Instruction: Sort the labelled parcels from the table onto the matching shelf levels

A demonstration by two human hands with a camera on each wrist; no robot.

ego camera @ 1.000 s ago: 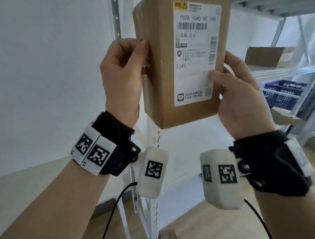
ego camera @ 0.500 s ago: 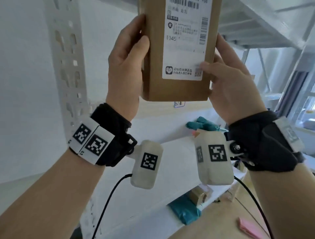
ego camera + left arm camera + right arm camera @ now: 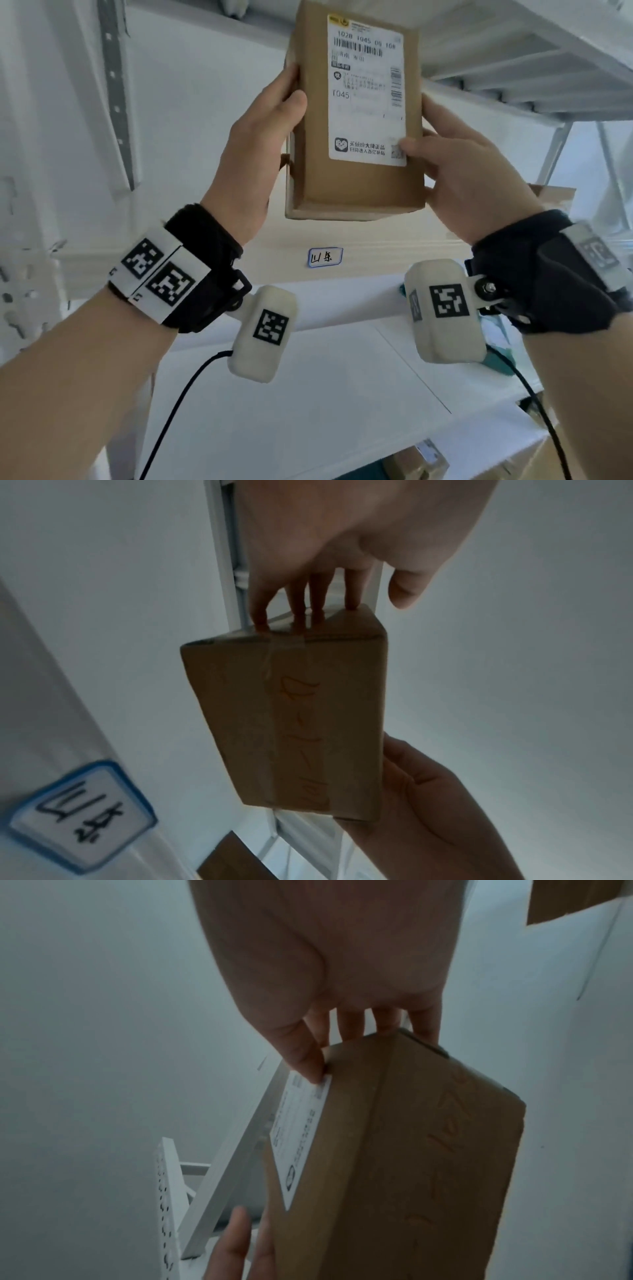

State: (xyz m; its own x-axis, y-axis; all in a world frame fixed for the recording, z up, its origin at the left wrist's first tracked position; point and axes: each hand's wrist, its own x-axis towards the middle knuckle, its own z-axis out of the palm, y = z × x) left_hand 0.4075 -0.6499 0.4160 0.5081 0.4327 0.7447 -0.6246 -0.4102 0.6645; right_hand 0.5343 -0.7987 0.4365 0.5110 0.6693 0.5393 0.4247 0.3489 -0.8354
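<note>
A brown cardboard parcel [image 3: 356,116] with a white shipping label [image 3: 368,92] is held upright in both hands, above the front edge of a white shelf board [image 3: 281,260]. My left hand [image 3: 260,137] grips its left side, thumb on the front face. My right hand [image 3: 469,164] grips the right side, thumb on the label's lower corner. The left wrist view shows the taped underside of the parcel [image 3: 294,723] with orange writing; the right wrist view shows the parcel [image 3: 394,1150] from below. A blue-framed handwritten tag [image 3: 324,257] is stuck on the shelf edge below the parcel.
A higher white metal shelf [image 3: 513,51] hangs just above the parcel's top. A perforated white upright [image 3: 113,96] stands at the left. Another cardboard box [image 3: 551,193] sits on the same level behind my right hand. Teal and brown parcels [image 3: 421,459] lie on a lower level.
Over the last second the view turned from the shelf's corner post to its front. Both hands kept their grip, and the parcel now stands over the tagged shelf edge.
</note>
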